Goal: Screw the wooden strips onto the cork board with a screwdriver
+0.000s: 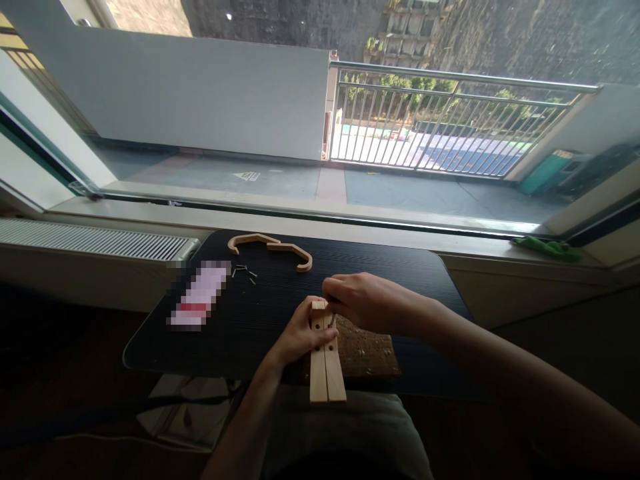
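Two light wooden slats [327, 363] lie side by side with holes near their far ends, reaching over the near edge of the black table [400, 273]. My left hand [300, 333] grips their far end from the left, fingers wrapped round them. My right hand [363, 300] is closed in a pinch just above that same end, holding something small and dark that I cannot make out. A brown perforated board [367, 353] lies under the slats and my right hand.
Two curved wooden pieces [273, 248] lie at the table's far side, with several small screws [245, 272] beside them and a blurred pink-white packet [197, 303] at the left. A radiator [90, 239] runs left; a green cloth [547, 248] sits on the windowsill.
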### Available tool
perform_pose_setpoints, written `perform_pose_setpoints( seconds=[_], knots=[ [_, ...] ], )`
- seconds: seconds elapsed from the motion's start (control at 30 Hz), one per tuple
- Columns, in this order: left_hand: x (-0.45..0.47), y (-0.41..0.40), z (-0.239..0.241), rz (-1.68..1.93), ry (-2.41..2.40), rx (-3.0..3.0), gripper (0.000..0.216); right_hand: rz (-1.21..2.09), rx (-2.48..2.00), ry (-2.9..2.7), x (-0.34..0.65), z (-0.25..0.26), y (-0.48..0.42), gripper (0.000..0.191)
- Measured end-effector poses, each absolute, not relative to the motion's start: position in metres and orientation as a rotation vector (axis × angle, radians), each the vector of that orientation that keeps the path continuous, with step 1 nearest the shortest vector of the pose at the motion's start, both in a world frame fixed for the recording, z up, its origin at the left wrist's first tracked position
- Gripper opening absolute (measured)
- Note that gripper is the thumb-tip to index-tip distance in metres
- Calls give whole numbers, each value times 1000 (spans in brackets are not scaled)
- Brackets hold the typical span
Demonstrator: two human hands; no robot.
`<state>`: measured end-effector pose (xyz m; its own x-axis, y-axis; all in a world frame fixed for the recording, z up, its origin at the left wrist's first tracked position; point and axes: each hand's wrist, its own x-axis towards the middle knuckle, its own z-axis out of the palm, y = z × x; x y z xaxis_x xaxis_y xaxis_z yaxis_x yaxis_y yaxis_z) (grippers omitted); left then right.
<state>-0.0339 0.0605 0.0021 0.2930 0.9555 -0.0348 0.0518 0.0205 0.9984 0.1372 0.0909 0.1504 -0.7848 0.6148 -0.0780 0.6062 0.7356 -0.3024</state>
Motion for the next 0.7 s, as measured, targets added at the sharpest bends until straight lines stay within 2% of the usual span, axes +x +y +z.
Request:
perform_pose_setpoints(
  seconds=[0.23, 0.37, 0.53, 0.7],
  knots=[
    [-35, 61, 5, 949, 1048, 1386, 43, 195, -1157, -3023, 129, 158, 90, 23],
    [-35, 61, 5, 951, 1017, 1373, 47, 143, -1147, -3040, 127, 163, 85, 20],
    [-34, 62, 1, 956, 986, 1326, 53, 278, -1045, -3012, 129, 163, 79, 14],
    [-35, 63, -2, 972, 1037, 1353, 42, 578, -985, -2981, 129, 161, 79, 13]
  ],
)
